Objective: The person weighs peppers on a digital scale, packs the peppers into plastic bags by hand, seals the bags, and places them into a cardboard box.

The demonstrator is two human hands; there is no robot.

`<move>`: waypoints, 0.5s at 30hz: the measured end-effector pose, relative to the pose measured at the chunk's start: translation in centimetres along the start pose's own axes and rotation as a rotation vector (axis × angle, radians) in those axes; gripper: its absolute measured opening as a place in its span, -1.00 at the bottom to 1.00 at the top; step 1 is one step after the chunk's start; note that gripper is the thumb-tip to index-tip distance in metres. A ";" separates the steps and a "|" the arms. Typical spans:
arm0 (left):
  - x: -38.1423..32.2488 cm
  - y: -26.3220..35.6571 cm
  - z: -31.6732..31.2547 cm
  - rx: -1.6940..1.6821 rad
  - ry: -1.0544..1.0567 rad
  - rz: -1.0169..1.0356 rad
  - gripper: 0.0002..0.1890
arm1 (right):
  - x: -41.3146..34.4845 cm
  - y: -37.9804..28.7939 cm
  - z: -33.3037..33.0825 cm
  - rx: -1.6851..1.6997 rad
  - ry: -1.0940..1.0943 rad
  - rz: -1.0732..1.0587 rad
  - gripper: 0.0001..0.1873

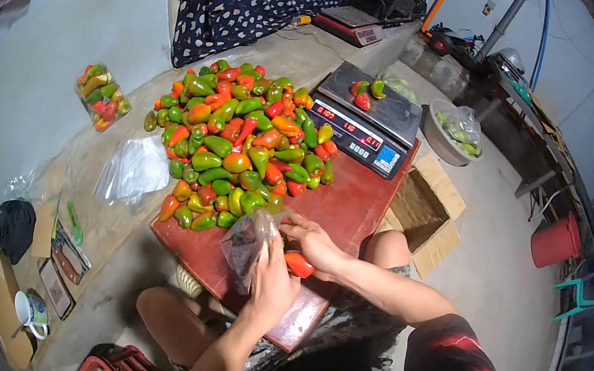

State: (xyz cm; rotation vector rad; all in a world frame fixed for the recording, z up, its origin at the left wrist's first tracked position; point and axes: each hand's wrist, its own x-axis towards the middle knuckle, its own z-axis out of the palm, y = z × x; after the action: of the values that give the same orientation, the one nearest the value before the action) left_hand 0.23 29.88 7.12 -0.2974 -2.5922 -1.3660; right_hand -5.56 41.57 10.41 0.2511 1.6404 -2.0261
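Observation:
My left hand [274, 275] grips a clear plastic bag [241, 243], whose open side faces up near the fingertips. My right hand [317, 244] is close beside it, its fingertips at the bag's mouth. A red-orange pepper [299, 264] sticks out from under my right palm, between the two hands; its other end is hidden. Just beyond the hands, a large heap of red, green and mixed-colour peppers [241, 136] covers much of the red table [340, 210]. On the table's far right corner, a digital scale [366, 118] bears a few pepper pieces [363, 101], and its display is lit.
A stack of clear bags [136, 169] and a filled bag of peppers [102, 99] lie on the concrete ledge at left. Further along it are a handsaw [68, 260] and a mug [32, 312]. An open cardboard box [425, 206] and a basin [451, 134] stand at right.

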 end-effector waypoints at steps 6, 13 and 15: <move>0.6 0.0 0.0 -0.028 0.148 0.042 0.04 | 1.2 1.3 -0.1 -0.072 -0.006 -0.178 -0.57; 1.2 2.3 -2.4 -0.325 0.238 0.079 -0.03 | -3.2 -3.6 0.5 -0.911 -0.100 -0.734 -0.50; 1.6 1.8 -2.2 -0.566 0.139 -0.012 -0.07 | -3.0 -5.0 -0.1 -1.004 -0.208 -0.702 -0.50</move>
State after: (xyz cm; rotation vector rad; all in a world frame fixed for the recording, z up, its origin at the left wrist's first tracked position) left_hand -0.68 29.24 10.19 -0.2531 -2.0538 -2.0236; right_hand -5.50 43.13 16.04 -0.9587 2.5584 -1.2577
